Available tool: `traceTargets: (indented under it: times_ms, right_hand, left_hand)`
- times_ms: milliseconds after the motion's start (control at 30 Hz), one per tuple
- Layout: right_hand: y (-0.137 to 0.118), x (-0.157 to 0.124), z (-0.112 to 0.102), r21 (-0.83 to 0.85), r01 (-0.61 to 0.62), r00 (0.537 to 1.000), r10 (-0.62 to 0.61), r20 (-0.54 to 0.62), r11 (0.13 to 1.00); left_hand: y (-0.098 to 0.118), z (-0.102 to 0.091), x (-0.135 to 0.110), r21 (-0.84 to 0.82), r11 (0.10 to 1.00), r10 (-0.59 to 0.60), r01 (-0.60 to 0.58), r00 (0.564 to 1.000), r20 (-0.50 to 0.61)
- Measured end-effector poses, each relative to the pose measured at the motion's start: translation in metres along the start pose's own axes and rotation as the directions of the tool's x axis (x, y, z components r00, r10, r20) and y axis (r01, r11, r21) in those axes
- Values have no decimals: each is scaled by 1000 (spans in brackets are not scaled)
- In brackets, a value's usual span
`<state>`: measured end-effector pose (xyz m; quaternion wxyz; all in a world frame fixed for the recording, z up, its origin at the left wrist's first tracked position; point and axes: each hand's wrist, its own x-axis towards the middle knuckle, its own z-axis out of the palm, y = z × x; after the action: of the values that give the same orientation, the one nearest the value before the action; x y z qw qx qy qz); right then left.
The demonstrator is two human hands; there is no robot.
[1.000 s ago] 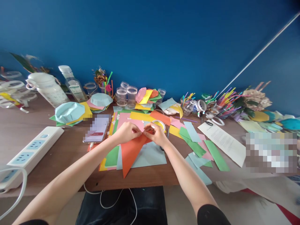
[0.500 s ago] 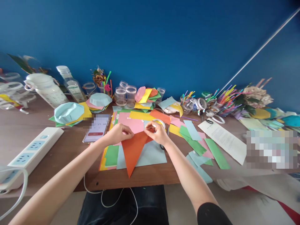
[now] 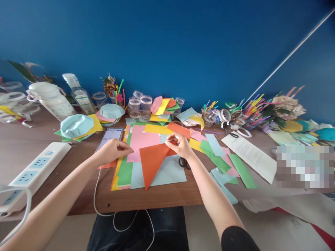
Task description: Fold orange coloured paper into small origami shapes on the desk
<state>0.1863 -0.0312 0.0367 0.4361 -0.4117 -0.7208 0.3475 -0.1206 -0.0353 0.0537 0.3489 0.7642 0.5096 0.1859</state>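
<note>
An orange paper triangle [image 3: 151,168] lies with its point toward me on a pale blue sheet [image 3: 162,176]. My right hand [image 3: 178,145] pinches its upper right corner. My left hand [image 3: 113,152] has come away from the orange paper and hovers over the edge of a pink sheet [image 3: 143,143], its fingertips closed together. Nothing shows between them. A smartphone [image 3: 110,138] lies just beyond my left hand. Black-handled scissors [image 3: 184,162] rest just below my right wrist.
Loose coloured paper strips and sheets cover the wooden table [image 3: 146,200]. A white power strip [image 3: 39,162] lies at the left, and a printed sheet [image 3: 248,157] at the right. Clear plastic jars [image 3: 138,106] and several cups of straws stand along the blue wall.
My left hand has moved left, off the orange paper, toward the phone. My right hand has shifted slightly up and right, still holding the orange paper's corner.
</note>
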Motion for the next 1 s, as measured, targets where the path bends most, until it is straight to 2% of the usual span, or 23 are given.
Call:
traceTargets:
  times_ms: [67,133,233,333,433,633,1000]
  right_hand:
    - [-1,0,4,-2,3,1000,-3,30,1000]
    - [-1,-1,8,-22,4,999,-3,52,1000]
    - [-2,-2,13,-47,-7,998,10,65,999]
    - [-2,-3,13,-52,-10,997,13,72,999]
    - [-3,-4,12,-56,-9,998,13,67,998]
    - [-3,-3,12,-39,-11,997,13,70,999]
    - [3,-3,15,-17,-18,1000,18,22,1000]
  left_hand:
    - [9,2,5,3,1000,-3,4,996,-88]
    - [25,9,13,12,999,42,-40,988,-149]
    - [49,27,30,13,993,118,-117,986,-117]
    - [63,43,45,3,986,169,-169,983,-67]
    - [63,51,54,6,987,160,-160,985,-69]
    - [53,52,55,-42,990,128,-131,990,-64]
    - [58,52,53,-73,986,146,-149,988,-51]
